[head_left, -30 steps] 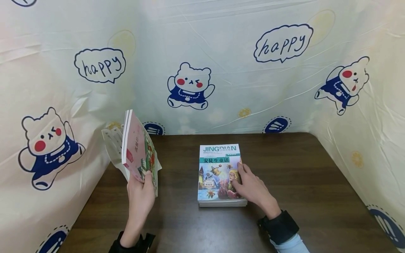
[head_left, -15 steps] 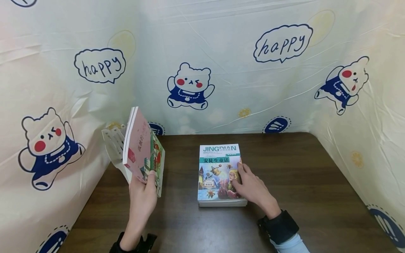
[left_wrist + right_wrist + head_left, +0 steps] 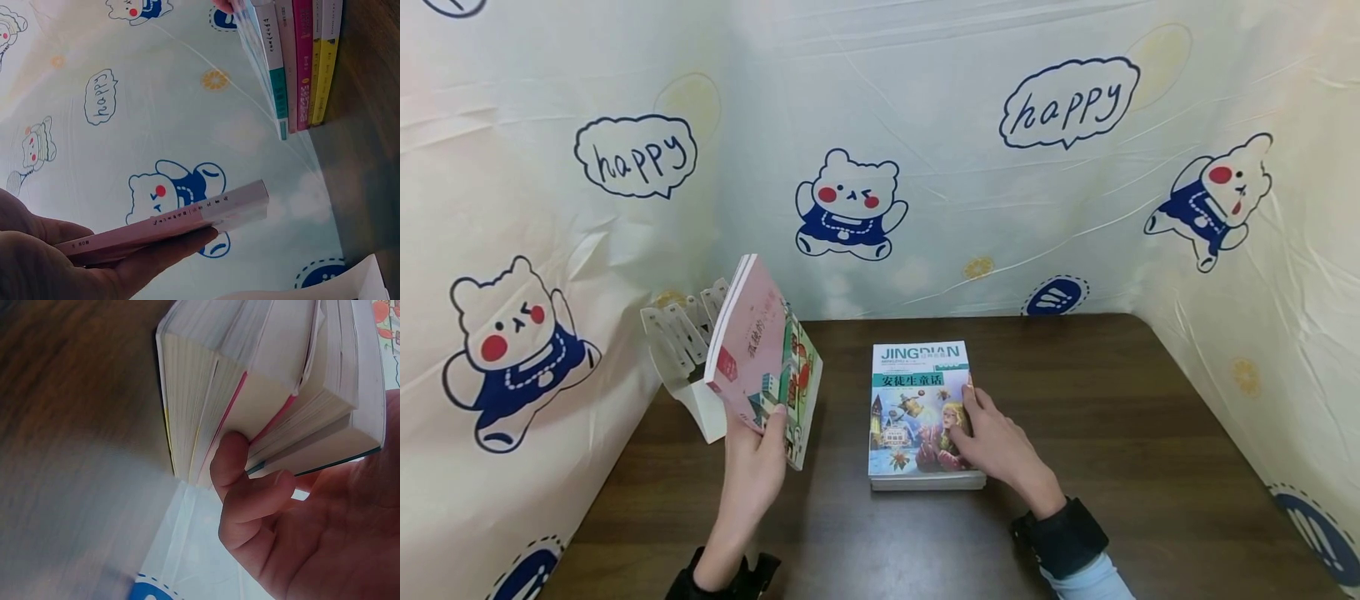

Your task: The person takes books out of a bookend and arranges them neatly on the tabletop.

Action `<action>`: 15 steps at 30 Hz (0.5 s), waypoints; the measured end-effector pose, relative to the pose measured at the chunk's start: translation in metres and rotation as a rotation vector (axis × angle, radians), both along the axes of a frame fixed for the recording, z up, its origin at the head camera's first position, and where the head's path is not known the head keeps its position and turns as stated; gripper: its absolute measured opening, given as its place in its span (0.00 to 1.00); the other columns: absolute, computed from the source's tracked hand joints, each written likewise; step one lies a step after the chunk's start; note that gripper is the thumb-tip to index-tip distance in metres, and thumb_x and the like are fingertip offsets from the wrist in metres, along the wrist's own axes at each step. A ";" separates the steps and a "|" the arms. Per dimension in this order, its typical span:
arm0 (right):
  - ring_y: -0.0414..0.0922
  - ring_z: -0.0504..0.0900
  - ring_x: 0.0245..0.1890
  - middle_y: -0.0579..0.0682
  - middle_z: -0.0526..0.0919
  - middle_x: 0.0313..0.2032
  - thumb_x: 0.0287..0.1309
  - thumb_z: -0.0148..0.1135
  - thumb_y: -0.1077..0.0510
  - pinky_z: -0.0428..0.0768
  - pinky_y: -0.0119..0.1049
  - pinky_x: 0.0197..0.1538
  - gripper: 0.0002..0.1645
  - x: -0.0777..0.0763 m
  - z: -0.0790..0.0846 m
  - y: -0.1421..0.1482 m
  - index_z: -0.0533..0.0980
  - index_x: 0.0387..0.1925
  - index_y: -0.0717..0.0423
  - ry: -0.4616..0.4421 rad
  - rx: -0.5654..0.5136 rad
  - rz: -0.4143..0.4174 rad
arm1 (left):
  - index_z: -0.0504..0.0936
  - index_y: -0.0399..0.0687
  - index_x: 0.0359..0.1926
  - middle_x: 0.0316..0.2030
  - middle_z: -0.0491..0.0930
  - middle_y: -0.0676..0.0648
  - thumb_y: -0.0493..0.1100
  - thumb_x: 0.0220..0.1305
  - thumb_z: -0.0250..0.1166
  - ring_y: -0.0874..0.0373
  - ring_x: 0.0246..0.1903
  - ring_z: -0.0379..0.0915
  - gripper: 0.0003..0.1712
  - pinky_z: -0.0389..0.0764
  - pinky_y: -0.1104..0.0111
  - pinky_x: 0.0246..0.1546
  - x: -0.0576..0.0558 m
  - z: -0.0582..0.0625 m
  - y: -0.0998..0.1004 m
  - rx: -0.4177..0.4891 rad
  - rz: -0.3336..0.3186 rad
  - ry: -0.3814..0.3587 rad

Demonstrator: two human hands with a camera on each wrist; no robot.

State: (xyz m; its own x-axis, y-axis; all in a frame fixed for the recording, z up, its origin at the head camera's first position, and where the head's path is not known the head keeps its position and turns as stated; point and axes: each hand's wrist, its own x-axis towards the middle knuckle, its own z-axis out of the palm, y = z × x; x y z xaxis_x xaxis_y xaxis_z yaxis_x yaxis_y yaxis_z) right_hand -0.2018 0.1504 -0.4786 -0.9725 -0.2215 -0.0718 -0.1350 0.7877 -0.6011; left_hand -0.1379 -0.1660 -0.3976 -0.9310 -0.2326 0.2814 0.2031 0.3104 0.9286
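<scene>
My left hand holds a pink book upright and tilted, thumb on its cover, fingers behind it. Green and red pictures show on the cover's right side. In the left wrist view the pink spine lies between thumb and fingers. At the table's middle lies a stack of several books, its top one blue and white with a green title. My right hand grips the stack's right side, thumb on the top cover. Curled fingers touch the page edges in the right wrist view.
Behind the pink book stands a white slotted rack at the table's left back, partly hidden. The dark wooden table meets a hanging sheet with bear prints at its back and sides.
My left hand has moved to the right with the pink book, turning its cover more into view. More of the white rack now shows. The right hand and stack have stayed put.
</scene>
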 end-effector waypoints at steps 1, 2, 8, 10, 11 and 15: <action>0.65 0.73 0.65 0.69 0.56 0.79 0.71 0.59 0.47 0.72 0.72 0.66 0.48 0.000 0.000 0.000 0.52 0.81 0.63 0.000 0.000 0.000 | 0.51 0.44 0.79 0.75 0.65 0.32 0.31 0.78 0.52 0.34 0.71 0.63 0.34 0.65 0.26 0.66 -0.001 -0.001 0.001 0.011 -0.007 0.013; 0.65 0.73 0.66 0.69 0.56 0.79 0.71 0.59 0.47 0.72 0.72 0.66 0.48 0.000 0.000 0.000 0.52 0.81 0.63 0.001 -0.001 0.000 | 0.50 0.44 0.79 0.75 0.65 0.32 0.30 0.78 0.52 0.34 0.71 0.63 0.35 0.65 0.27 0.66 -0.001 -0.001 0.001 0.018 -0.013 0.022; 0.65 0.73 0.66 0.69 0.56 0.80 0.71 0.59 0.47 0.72 0.72 0.67 0.48 0.000 0.000 0.000 0.51 0.81 0.63 -0.002 -0.004 0.000 | 0.51 0.43 0.78 0.74 0.66 0.31 0.30 0.78 0.51 0.34 0.70 0.65 0.34 0.68 0.28 0.65 -0.004 -0.003 0.004 0.038 -0.055 0.011; 0.65 0.73 0.66 0.69 0.56 0.80 0.71 0.59 0.47 0.72 0.72 0.67 0.48 0.001 0.000 0.000 0.51 0.81 0.63 -0.005 -0.006 -0.002 | 0.53 0.43 0.78 0.74 0.67 0.31 0.30 0.78 0.51 0.34 0.69 0.67 0.33 0.69 0.28 0.63 -0.005 -0.005 0.004 0.041 -0.072 0.008; 0.65 0.73 0.66 0.69 0.55 0.80 0.71 0.59 0.47 0.72 0.72 0.67 0.48 0.001 0.000 0.000 0.51 0.81 0.63 -0.005 -0.008 -0.003 | 0.54 0.42 0.78 0.73 0.68 0.31 0.30 0.78 0.51 0.34 0.69 0.67 0.32 0.70 0.28 0.62 -0.005 -0.006 0.004 0.043 -0.077 0.010; 0.65 0.72 0.67 0.69 0.55 0.80 0.70 0.59 0.47 0.71 0.73 0.67 0.48 0.001 0.000 0.000 0.51 0.81 0.62 -0.008 -0.011 -0.007 | 0.56 0.42 0.77 0.72 0.70 0.32 0.31 0.78 0.53 0.33 0.67 0.70 0.31 0.71 0.27 0.60 -0.007 -0.006 0.008 0.041 -0.091 -0.016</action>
State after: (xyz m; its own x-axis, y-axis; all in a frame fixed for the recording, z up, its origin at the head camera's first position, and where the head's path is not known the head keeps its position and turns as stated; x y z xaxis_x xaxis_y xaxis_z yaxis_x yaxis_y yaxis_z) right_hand -0.2009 0.1503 -0.4783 -0.9735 -0.2154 -0.0772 -0.1246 0.7821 -0.6106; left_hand -0.1446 -0.1582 -0.4039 -0.9531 -0.1577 0.2584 0.2139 0.2533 0.9434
